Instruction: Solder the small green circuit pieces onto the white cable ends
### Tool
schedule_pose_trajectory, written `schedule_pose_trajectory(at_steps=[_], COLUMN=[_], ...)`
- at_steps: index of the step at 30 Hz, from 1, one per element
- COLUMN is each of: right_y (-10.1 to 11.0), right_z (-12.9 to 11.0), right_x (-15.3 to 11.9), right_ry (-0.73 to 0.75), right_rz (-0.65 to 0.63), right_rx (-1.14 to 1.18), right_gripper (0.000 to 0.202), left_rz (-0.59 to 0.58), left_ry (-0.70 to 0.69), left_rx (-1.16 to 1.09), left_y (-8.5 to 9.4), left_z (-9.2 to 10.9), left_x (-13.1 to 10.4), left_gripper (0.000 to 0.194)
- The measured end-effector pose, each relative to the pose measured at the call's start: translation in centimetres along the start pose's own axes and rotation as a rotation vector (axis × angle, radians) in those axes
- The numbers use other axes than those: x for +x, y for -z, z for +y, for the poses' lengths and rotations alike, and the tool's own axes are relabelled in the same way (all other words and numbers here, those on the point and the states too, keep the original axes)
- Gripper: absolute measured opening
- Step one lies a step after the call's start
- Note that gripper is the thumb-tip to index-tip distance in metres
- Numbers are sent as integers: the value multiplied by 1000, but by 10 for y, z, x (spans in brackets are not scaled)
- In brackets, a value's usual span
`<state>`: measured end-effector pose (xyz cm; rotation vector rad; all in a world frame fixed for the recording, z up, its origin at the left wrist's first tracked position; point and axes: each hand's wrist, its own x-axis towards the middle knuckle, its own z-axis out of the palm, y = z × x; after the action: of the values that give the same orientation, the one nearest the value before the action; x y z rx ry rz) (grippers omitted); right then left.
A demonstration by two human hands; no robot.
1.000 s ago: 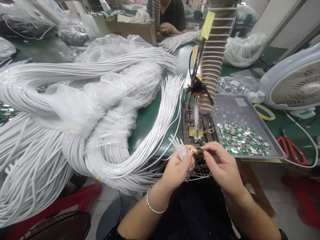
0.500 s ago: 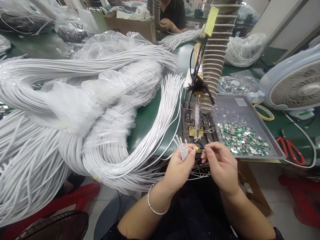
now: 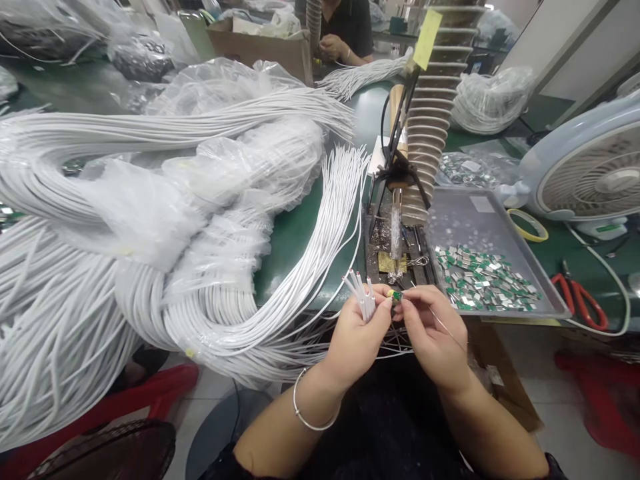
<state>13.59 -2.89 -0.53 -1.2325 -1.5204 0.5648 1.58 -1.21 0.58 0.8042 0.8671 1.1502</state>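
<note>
My left hand (image 3: 357, 337) is closed round several white cables (image 3: 367, 303), their stripped ends pointing up. At its fingertips is a small green and yellow piece (image 3: 395, 295). The fingertips of my right hand (image 3: 435, 333) pinch the right side of that piece, and a thin wire (image 3: 447, 328) runs back across this hand. Just beyond the hands, a soldering iron (image 3: 396, 233) hangs tip down over a yellow sponge (image 3: 387, 262).
Large bundles of white cable (image 3: 200, 307) cover the left. On the right are a grey tray (image 3: 470, 213) of small boards (image 3: 485, 280), red-handled pliers (image 3: 580, 300), a tape roll (image 3: 527, 225) and a fan (image 3: 595, 173). A ribbed hose (image 3: 433, 113) stands behind. Across, a person's hands (image 3: 334, 48) show.
My right hand has moved slightly left, closing the gap to my left fingertips. The small green piece now lies against the yellow part between both hands.
</note>
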Motion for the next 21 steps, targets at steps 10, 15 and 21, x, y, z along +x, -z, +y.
schedule_pose_trajectory(at_steps=[10,15,21], right_y=[0,1,3], right_z=[3,2,8], right_x=[-3,-1,-4], right_ry=[-11,120,307], right_rz=[1,8,86], right_rx=[-48,-127,-190], right_gripper=[12,17,36], left_rz=[23,38,115], left_ry=[-24,-17,54], left_rx=[57,94,112], left_y=[0,0,0], left_z=[-1,-1,-4], left_x=[-2,-1,1], left_gripper=[15,15,14])
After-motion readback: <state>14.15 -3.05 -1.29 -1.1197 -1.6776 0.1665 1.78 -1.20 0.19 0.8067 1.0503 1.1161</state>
